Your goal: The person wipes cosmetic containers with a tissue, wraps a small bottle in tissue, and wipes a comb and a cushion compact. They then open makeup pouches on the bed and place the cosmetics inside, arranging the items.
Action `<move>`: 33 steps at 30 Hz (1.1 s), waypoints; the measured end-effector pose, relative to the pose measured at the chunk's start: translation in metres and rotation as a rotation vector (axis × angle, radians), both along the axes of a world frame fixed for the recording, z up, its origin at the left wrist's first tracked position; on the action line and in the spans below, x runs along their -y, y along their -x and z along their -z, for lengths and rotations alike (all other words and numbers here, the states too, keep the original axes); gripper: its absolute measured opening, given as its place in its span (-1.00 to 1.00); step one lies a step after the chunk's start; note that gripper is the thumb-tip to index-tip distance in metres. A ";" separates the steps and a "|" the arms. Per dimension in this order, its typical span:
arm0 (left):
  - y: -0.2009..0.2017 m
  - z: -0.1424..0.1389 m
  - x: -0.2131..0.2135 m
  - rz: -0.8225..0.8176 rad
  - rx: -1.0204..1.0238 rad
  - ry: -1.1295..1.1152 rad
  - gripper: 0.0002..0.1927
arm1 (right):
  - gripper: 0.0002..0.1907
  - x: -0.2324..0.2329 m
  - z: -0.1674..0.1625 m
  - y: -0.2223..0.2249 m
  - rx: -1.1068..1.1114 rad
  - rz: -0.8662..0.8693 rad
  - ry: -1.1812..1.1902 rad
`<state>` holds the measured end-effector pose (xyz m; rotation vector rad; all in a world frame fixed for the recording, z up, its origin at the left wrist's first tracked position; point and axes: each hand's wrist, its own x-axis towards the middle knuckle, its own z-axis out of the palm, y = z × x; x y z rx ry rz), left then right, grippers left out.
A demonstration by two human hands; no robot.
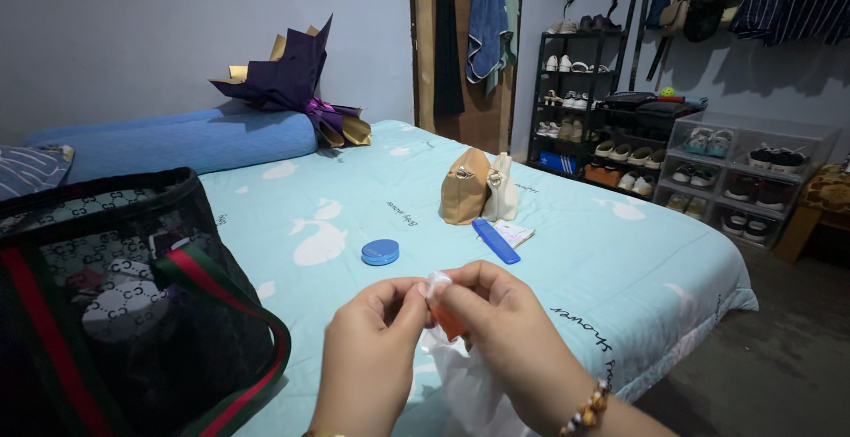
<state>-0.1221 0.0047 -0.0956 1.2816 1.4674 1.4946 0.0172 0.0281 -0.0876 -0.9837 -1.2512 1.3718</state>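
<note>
Both my hands meet low in the middle of the head view, above a bed with a light blue sheet (pixel 620 251). My left hand (pixel 372 348) and my right hand (pixel 505 322) pinch a thin clear plastic bag (pixel 465 384) that hangs down between them. A small orange thing (pixel 447 320) shows inside the bag at my fingertips. A beaded bracelet (pixel 589 409) is on my right wrist.
A black mesh bag with red and green stripes (pixel 133 313) stands at the left. On the sheet lie a round blue tin (pixel 381 252), a blue comb (pixel 496 240), a tan pouch (pixel 465 186) and a white pouch (pixel 502 187). Shoe racks (pixel 708 171) line the far wall.
</note>
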 end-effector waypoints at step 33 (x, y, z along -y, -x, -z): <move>0.147 0.026 -0.010 0.129 0.821 0.390 -0.78 | -0.47 -0.152 0.096 0.033 1.053 0.162 -0.297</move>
